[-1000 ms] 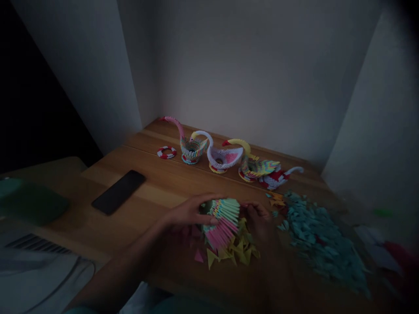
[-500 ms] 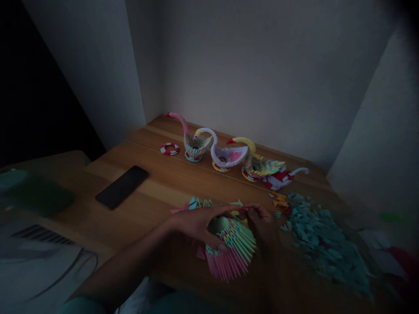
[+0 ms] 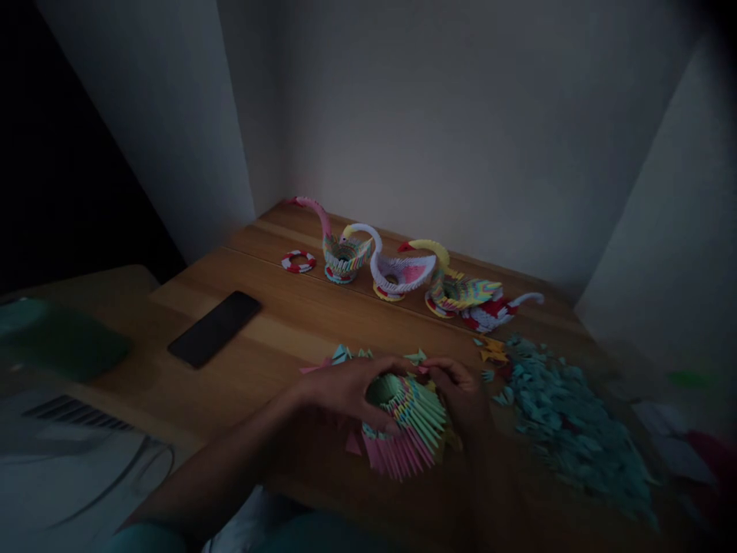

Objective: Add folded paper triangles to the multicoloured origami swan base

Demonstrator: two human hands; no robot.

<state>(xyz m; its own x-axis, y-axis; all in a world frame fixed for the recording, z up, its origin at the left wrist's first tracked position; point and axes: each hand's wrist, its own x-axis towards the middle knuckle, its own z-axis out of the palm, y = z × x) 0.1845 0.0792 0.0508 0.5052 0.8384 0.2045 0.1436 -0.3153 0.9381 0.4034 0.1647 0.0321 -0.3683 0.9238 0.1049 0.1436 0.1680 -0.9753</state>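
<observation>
My left hand (image 3: 345,388) is wrapped round a part-built paper model (image 3: 406,422) made of folded pink, green and striped pieces, held low over the wooden table (image 3: 288,322). My right hand (image 3: 461,392) is on the model's right side, its fingers pinched at the top rim; what they pinch is too small to make out. Loose teal and pink folded pieces (image 3: 351,357) lie just behind my hands.
Several finished paper swans (image 3: 397,273) and a red-white paper ring (image 3: 298,262) line the far edge by the wall. A black phone (image 3: 215,328) lies at the left. A big heap of teal folded pieces (image 3: 564,422) covers the right side. The room is dim.
The model was turned and brought lower and nearer to me, fanned spikes now pointing toward me. The yellow pieces under it are now hidden, and teal pieces behind my hands came into view.
</observation>
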